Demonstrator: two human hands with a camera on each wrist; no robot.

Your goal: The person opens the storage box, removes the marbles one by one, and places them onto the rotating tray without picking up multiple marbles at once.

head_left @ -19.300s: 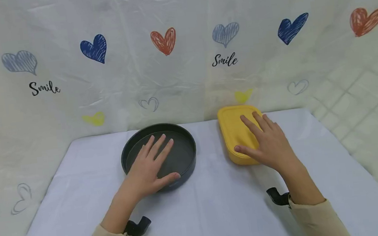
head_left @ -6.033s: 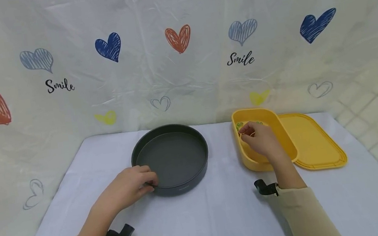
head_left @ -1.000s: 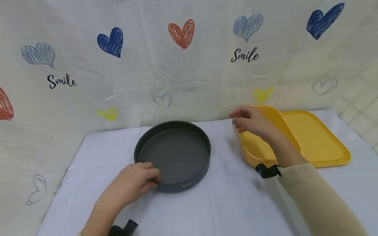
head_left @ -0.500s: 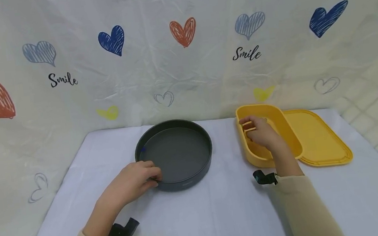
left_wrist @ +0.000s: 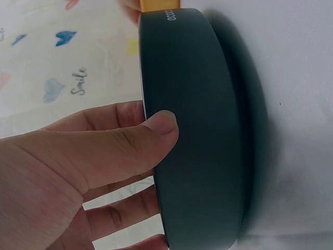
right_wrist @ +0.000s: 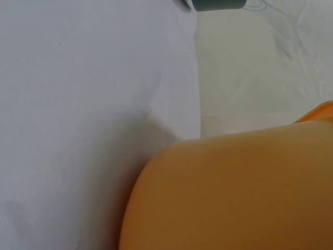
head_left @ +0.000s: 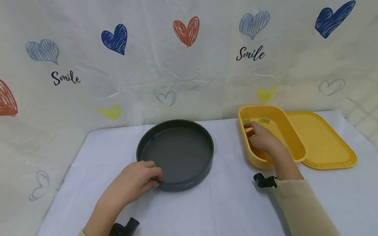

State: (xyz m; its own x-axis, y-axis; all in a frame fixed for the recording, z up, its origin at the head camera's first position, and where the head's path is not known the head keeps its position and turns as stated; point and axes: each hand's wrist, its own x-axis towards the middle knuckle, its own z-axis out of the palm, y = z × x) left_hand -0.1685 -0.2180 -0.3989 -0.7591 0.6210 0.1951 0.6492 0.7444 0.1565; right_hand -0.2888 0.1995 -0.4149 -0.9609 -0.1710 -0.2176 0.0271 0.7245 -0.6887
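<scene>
My left hand (head_left: 136,180) grips the near-left rim of a dark round pan (head_left: 182,153). In the left wrist view its thumb presses the outer wall of the pan (left_wrist: 203,130), with the fingers behind the rim. A tiny blue thing (head_left: 152,137) shows inside the pan near its back-left wall. My right hand (head_left: 263,138) reaches down into a yellow rectangular box (head_left: 293,143), fingers bent near its left wall. I cannot tell whether those fingers hold anything. Small green things (head_left: 264,120) lie in the box beyond the hand. The right wrist view shows only the box's outside wall (right_wrist: 234,192).
The yellow lid (head_left: 328,141) lies flat on the table, right against the box's right side. A white cloth (head_left: 234,206) covers the table. Behind its back edge hangs a pale sheet (head_left: 155,71) printed with hearts and "Smile".
Earlier, the lid came off the box and the left hand took the pan's rim. Lately my right hand moved from above the box's left edge into it; the blue thing appeared in the pan and shifted back-right.
</scene>
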